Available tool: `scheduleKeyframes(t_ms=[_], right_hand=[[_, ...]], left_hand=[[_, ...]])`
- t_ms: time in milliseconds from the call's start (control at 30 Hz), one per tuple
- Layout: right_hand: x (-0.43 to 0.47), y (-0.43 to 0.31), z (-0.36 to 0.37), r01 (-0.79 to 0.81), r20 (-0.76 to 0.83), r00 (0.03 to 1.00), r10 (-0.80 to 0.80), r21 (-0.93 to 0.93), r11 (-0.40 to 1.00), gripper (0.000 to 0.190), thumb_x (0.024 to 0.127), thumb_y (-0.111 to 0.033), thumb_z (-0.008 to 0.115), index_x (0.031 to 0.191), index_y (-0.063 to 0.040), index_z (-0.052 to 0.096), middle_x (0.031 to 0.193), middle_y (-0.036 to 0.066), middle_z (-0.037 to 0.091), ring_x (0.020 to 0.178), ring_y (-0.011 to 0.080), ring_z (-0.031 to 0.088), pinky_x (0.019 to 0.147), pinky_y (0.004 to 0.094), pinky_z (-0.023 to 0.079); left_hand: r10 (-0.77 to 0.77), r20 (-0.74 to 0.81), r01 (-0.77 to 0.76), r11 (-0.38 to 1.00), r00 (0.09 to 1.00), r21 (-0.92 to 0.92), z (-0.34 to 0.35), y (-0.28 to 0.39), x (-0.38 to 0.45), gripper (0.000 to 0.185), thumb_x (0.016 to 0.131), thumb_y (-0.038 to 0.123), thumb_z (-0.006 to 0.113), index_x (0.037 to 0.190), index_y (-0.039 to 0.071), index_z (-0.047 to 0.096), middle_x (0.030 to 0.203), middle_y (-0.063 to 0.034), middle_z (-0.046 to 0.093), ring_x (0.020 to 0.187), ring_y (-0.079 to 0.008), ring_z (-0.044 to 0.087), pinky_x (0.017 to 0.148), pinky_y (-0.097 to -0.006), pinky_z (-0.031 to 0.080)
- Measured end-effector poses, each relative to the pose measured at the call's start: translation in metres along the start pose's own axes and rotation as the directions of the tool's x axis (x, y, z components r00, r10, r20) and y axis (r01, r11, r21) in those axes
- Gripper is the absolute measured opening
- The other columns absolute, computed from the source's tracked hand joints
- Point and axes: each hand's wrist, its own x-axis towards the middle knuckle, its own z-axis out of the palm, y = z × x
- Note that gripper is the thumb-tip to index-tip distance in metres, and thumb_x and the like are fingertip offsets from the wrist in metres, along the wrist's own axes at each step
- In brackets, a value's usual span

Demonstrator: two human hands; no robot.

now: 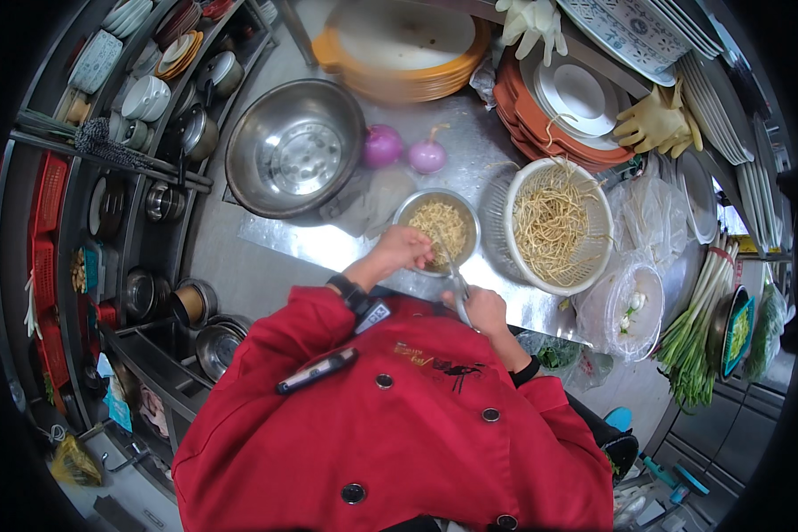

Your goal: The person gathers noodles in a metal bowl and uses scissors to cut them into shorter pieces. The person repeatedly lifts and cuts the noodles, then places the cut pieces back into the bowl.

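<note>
A small metal bowl (473, 247) on the steel table holds short cut pieces of pale roots (437, 219). Over its left rim is my left hand (402, 247), fingers bent with the tips together; whether something thin is pinched there is too small to tell. My right hand (484, 310) grips metal scissors (457, 282), whose blades reach over the bowl. To the right, a white plastic colander (512, 263) holds long thin yellowish roots (550, 229). Two purple onions, one large (381, 145) and one smaller (427, 156), lie beyond the small bowl.
A large steel basin (299, 149) stands back left. Orange-rimmed dishes (405, 83) and red-brown dishes (525, 130) are stacked behind. Plastic-wrapped food (628, 312) and green stalks (695, 339) are at right. Shelves with pots (199, 133) line the left.
</note>
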Motion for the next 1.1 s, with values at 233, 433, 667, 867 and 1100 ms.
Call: scheduleKeyframes(t_ms=[233,433,667,867,1100], right_hand=[[-0.001,-0.001,-0.003,-0.049,0.098,0.994,0.040,0.092,0.994,0.074,0.077,-0.069,0.053,0.083,0.003,0.064,0.076,0.026,0.064,0.078,0.0419,0.064,0.070,0.0478,0.051],[-0.001,-0.007,-0.006,-0.038,0.106,0.994,0.027,0.101,0.994,0.074,0.076,-0.070,0.054,0.082,0.003,0.064,0.077,0.026,0.065,0.079,0.0418,0.064,0.071,0.0475,0.051],[0.002,-0.002,-0.005,-0.043,0.055,0.998,0.041,0.038,0.998,0.073,0.076,-0.070,0.054,0.075,0.001,0.066,0.072,0.024,0.064,0.074,0.0406,0.065,0.066,0.0468,0.051],[0.000,0.001,-0.005,-0.064,0.004,0.998,0.064,0.091,0.994,0.072,0.077,-0.069,0.054,0.076,0.003,0.065,0.072,0.025,0.064,0.073,0.0415,0.065,0.066,0.0474,0.051],[0.002,0.001,-0.003,-0.032,0.079,0.997,0.018,0.177,0.984,0.073,0.077,-0.067,0.055,0.082,0.005,0.062,0.075,0.027,0.064,0.077,0.0431,0.064,0.070,0.0481,0.050]], left_hand=[[0.057,-0.127,-0.055,0.998,0.990,0.019,-0.004,0.003,0.003,0.011,0.087,0.008,0.062,0.090,-0.002,0.064,0.074,-0.0083,0.066,0.054,-0.0110,0.057,0.049,-0.0239,0.046],[0.151,-0.100,-0.127,0.968,0.983,0.216,0.004,0.007,0.002,0.008,0.079,0.000,0.067,0.086,-0.003,0.063,0.074,-0.0090,0.066,0.052,-0.0117,0.057,0.046,-0.0250,0.046],[0.100,-0.111,-0.099,0.995,0.989,0.017,-0.011,-0.005,0.017,0.038,0.081,0.001,0.066,0.113,-0.001,0.046,0.077,-0.0082,0.063,0.065,-0.0165,0.062,0.059,-0.0281,0.051],[0.112,-0.076,-0.133,0.900,0.991,-0.415,-0.026,-0.006,0.017,0.043,0.087,0.001,0.057,0.126,-0.001,0.039,0.102,-0.0159,0.060,0.092,-0.0259,0.062,0.080,-0.0347,0.053],[0.181,-0.223,-0.257,0.886,0.958,-0.386,-0.009,0.015,0.010,0.035,0.087,-0.007,0.052,0.121,-0.009,0.045,0.107,-0.0188,0.057,0.099,-0.0276,0.062,0.081,-0.0313,0.053]])
